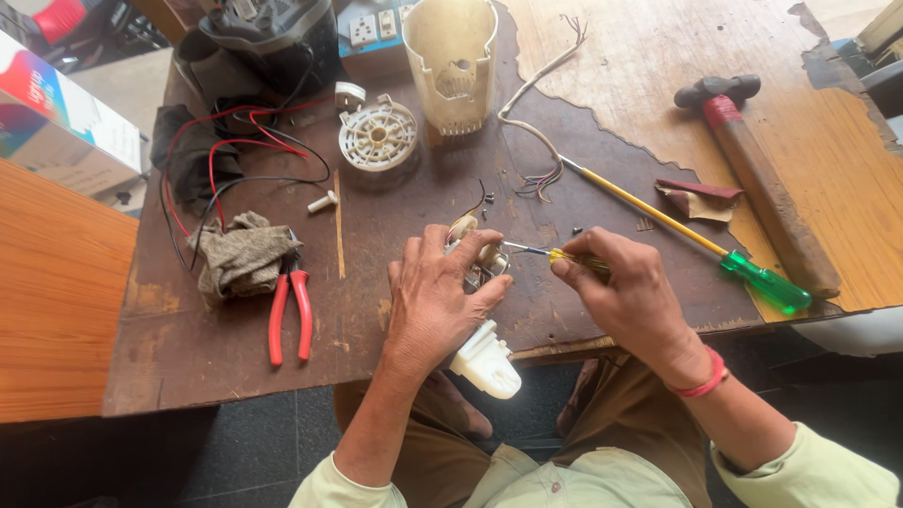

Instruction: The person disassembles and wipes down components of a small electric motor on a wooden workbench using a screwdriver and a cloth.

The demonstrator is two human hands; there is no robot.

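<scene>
My left hand is closed around a small cream plastic electrical part with wires and metal bits showing at its top, held at the near edge of the worn wooden table. My right hand grips a small yellow-handled screwdriver whose thin tip points left into the top of the part. Both hands are close together over the table edge.
Red-handled pliers and a grey rag lie left. A long green-handled screwdriver, a hammer, a cream plastic housing, a round white vented disc, red and black wires and small screws lie beyond.
</scene>
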